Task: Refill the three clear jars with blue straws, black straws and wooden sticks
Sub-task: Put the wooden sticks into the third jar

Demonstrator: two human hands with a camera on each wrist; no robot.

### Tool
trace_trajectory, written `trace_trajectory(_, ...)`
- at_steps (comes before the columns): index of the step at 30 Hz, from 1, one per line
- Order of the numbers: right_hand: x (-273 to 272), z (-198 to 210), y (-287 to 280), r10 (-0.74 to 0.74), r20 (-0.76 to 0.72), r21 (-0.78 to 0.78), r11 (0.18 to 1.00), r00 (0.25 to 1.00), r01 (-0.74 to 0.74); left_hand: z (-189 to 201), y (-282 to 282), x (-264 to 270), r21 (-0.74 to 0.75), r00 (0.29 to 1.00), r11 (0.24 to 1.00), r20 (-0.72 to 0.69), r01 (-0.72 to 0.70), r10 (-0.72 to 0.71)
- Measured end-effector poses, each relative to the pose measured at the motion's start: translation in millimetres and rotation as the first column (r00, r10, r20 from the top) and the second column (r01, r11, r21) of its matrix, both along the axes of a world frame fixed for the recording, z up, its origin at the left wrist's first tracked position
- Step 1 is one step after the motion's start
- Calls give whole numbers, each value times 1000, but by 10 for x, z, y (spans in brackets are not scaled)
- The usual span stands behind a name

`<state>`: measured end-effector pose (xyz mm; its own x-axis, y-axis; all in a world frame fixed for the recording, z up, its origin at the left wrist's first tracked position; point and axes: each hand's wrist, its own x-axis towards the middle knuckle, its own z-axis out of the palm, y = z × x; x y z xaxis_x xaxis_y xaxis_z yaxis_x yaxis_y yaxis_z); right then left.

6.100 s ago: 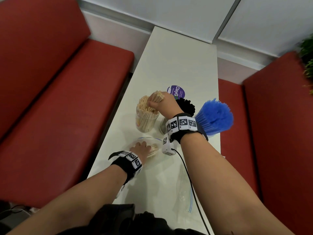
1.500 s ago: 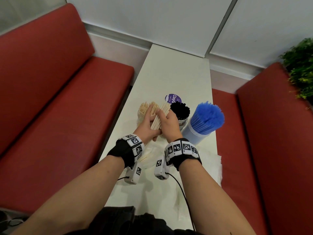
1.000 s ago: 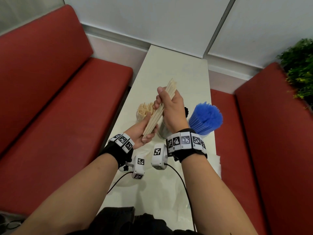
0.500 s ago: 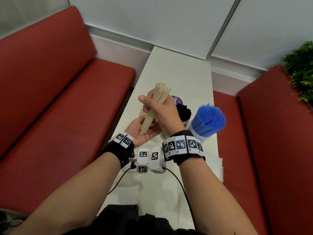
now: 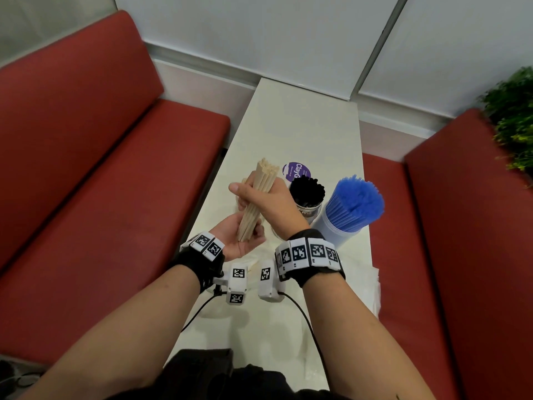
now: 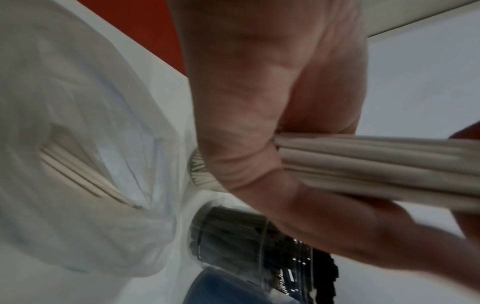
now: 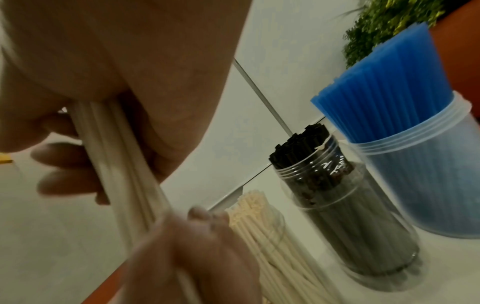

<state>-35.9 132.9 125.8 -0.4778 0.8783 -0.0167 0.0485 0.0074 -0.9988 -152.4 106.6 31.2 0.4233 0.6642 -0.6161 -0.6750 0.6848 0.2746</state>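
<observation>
Head view: bundle of pale wooden sticks gripped by right hand, lower ends butted on flat, uncurled palm of left hand, above white desk. Ends best tapped level, then bundle lowered upright into clear stick jar, beside black-straw jar.

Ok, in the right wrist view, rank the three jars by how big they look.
1. Blue straw jar, widest, though cut off by the frame edge.
2. Black straw jar.
3. Wooden stick jar, partly hidden and cropped, so unsure.

Red benches, green plant, purple sticker, perhaps a label.
</observation>
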Motion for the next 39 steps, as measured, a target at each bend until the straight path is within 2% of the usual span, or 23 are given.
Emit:
trace_trajectory(4,123,-129,3,87,151,-78,994,985,-76,-152,-55,-48,-58,986,995,-143,84,-91)
trace_trajectory(6,178,-176,6,154,243,-131,983,958,-125,-284,-110,-78,-104,987,993,-146,58,-73)
trace_trajectory(9,200,-214,4,239,391,-161,968,889,-190,-426,-199,-98,-88,985,994,-153,62,-75)
trace_trajectory(11,191,-169,25,247,409,-194,964,878,-180,-442,-202,-74,-63,985,996,-161,59,-69)
trace_trajectory(15,186,95,180,152,414,-86,988,897,-128,-290,-46,-21,-34,978,998,-207,-47,39)
trace_trajectory(17,211,267,308,43,366,5,999,929,-48,-222,22,-10,-9,953,996,-291,-88,82)
trace_trajectory(19,257,414,443,-91,313,111,992,945,58,-198,48,4,25,910,999,-414,-29,37)
trace_trajectory(22,309,501,615,-269,305,256,947,914,193,-256,41,47,10,796,980,-585,198,-155)
trace_trajectory(25,289,428,706,-330,356,293,928,874,231,-387,1,126,-96,616,912,-708,400,-345)
trace_trajectory(28,232,310,720,-325,402,296,931,856,215,-483,-25,200,-185,417,845,-804,502,-424)
trace_trajectory(32,168,203,725,-337,437,301,928,834,218,-470,-11,231,-324,69,703,-881,633,-468)
trace_trajectory(34,148,143,726,-360,421,274,925,833,262,-465,-13,234,-376,-63,642,-888,668,-455)
trace_trajectory(36,146,94,722,-389,360,197,920,848,338,-487,-28,227,-392,-109,620,-890,680,-443)
trace_trajectory(39,152,39,728,-445,251,61,894,860,445,-538,-43,214,-375,-63,629,-886,680,-460)
